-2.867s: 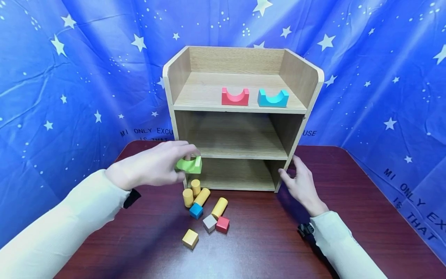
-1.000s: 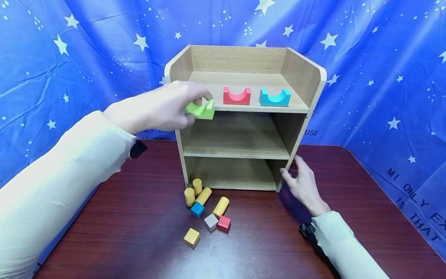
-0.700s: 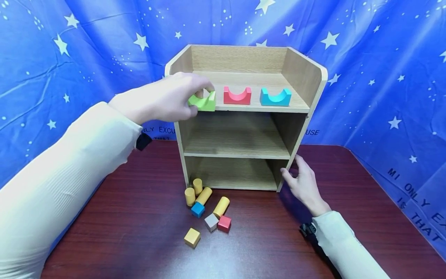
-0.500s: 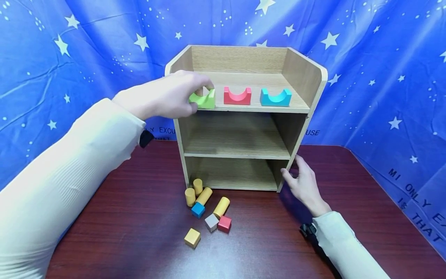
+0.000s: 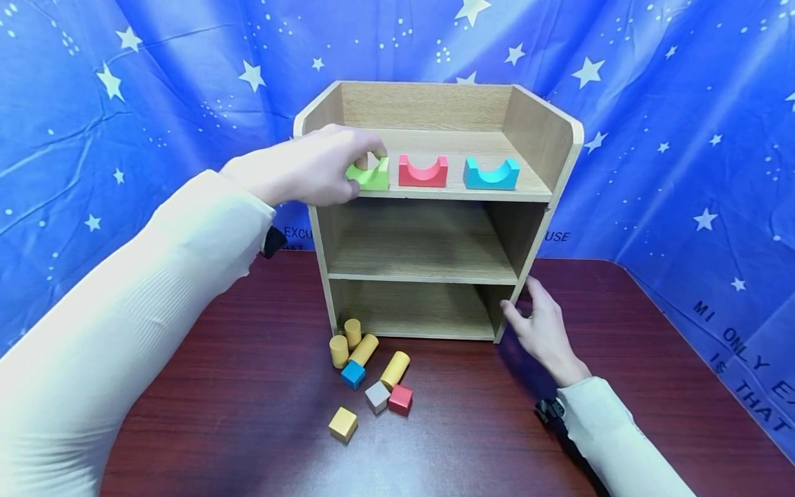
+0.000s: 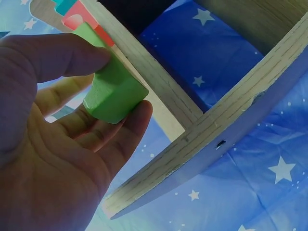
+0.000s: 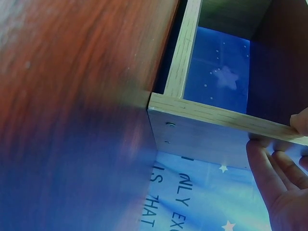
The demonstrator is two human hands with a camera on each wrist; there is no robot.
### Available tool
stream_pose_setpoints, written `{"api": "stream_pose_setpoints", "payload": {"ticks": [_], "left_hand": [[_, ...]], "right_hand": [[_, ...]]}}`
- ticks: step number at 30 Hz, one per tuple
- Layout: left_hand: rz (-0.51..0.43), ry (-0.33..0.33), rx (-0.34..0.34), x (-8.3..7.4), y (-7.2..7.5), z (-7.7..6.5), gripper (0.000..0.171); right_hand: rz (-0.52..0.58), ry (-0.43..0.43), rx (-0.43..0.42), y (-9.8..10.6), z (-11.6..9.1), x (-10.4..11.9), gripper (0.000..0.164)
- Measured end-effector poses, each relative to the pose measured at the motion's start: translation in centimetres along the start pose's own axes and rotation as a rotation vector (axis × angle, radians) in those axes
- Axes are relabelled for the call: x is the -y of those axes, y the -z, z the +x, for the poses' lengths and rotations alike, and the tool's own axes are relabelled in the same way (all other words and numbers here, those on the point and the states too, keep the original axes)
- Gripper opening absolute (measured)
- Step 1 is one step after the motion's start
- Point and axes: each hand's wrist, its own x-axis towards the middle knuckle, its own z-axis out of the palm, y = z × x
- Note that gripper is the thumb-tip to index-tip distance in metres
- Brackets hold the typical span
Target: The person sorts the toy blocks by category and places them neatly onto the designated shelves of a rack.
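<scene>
My left hand [image 5: 319,166] pinches a green block [image 5: 373,178] with a curved hollow in its top. The block is at the left front of the top board of a wooden shelf [image 5: 422,279]; whether it touches the board cannot be told. In the left wrist view, thumb and fingertips press the green block [image 6: 115,91] from opposite sides. To its right stand a red hollowed block [image 5: 422,176] and a turquoise one [image 5: 491,179], hollows upward. My right hand [image 5: 540,331] holds the shelf's right side panel low down, thumb at the front edge [image 7: 216,113], fingers against the outer face.
Before the shelf's lower left corner lie several yellow cylinders [image 5: 395,370], some upright. Near them are a blue cube [image 5: 353,375], a grey cube [image 5: 377,397], a red cube [image 5: 400,400] and a yellow cube [image 5: 343,424] on the dark table [image 5: 472,428]. A starry blue cloth [image 5: 155,103] hangs behind.
My left hand has raised the green block from beside the lower shelf to the top board, then shifted it slightly right toward the red block. My right hand has stayed at the side panel.
</scene>
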Motion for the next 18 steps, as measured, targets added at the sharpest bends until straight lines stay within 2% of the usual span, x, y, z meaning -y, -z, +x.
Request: {"api": "stream_pose_setpoints", "payload": {"ticks": [7, 18], "left_hand": [[0.010, 0.011, 0.010, 0.3, 0.1, 0.6, 0.049], [-0.008, 0.066, 0.078, 0.3, 0.2, 1.1, 0.051]], "right_hand": [[0.010, -0.005, 0.003, -0.1, 0.0, 0.0, 0.046], [0.004, -0.002, 0.003, -0.1, 0.0, 0.1, 0.045]]}}
